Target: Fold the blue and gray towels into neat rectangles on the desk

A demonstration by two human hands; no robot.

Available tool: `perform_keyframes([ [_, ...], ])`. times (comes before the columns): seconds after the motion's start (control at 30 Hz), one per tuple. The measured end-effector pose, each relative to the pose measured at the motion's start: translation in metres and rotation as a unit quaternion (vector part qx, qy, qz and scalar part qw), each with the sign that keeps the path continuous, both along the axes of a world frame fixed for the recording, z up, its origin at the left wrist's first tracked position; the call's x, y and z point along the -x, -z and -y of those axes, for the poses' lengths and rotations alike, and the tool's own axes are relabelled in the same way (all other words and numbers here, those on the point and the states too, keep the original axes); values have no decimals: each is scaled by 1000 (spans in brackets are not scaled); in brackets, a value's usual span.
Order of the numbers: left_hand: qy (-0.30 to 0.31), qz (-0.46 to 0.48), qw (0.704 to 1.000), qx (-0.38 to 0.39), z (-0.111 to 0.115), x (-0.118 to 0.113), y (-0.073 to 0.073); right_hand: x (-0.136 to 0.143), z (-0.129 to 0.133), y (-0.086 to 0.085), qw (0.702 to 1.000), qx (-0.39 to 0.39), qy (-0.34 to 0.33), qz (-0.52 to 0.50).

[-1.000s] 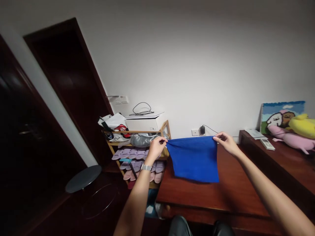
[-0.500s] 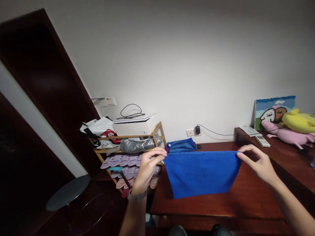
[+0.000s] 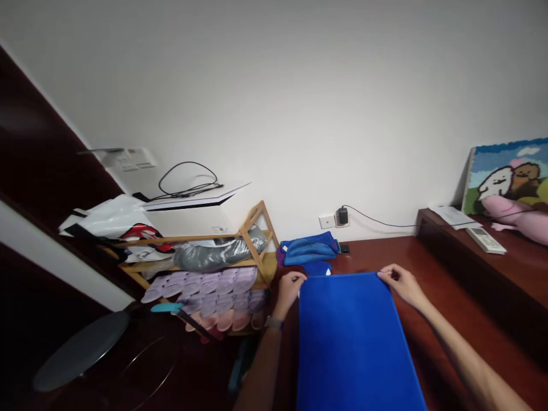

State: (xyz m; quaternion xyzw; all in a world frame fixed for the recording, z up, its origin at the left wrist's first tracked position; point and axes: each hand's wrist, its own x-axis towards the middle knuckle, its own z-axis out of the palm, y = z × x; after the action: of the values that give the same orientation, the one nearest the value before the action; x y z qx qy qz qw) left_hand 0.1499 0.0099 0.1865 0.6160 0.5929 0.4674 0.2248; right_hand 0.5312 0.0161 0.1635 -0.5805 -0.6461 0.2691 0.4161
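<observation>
A plain blue cloth [image 3: 351, 342] hangs stretched out between my hands over the dark red wooden table [image 3: 381, 251]. My left hand [image 3: 290, 292] pinches its far left corner; a watch-like band circles that wrist. At the far right corner, my right hand [image 3: 401, 283] grips the edge between thumb and fingers. The cloth's near end runs out of the bottom of the view. Just past its far edge lies a pile of folded blue cloths [image 3: 309, 249], close to the wall.
On the left stands a wooden rack [image 3: 262, 240] with slippers [image 3: 205, 285], a wrapped grey bundle and a white box [image 3: 192, 220]. A remote control [image 3: 486, 240] and pink plush toy [image 3: 520, 220] lie on the raised ledge at right. A black charger [image 3: 343, 215] is plugged into the wall.
The cloth has spread from a short hanging piece into a long sheet reaching toward me. My hands are closer together. The view has shifted, with the rack now nearer.
</observation>
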Motion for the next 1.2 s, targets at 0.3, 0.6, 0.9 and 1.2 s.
perform_keyframes([
  [0.3,-2,-150,988,-40,-29,-19,125,45,-64,142,975,108,89,171],
  [0.6,126,-380,916,-28,-46,-48,153,45,-84,143,956,70,124,258],
  [0.9,156,-408,898,-56,-44,-88,168,126,-48,165,928,-38,-29,368],
  [1.2,49,-434,896,82,-37,-54,167,75,-82,167,920,9,-62,387],
])
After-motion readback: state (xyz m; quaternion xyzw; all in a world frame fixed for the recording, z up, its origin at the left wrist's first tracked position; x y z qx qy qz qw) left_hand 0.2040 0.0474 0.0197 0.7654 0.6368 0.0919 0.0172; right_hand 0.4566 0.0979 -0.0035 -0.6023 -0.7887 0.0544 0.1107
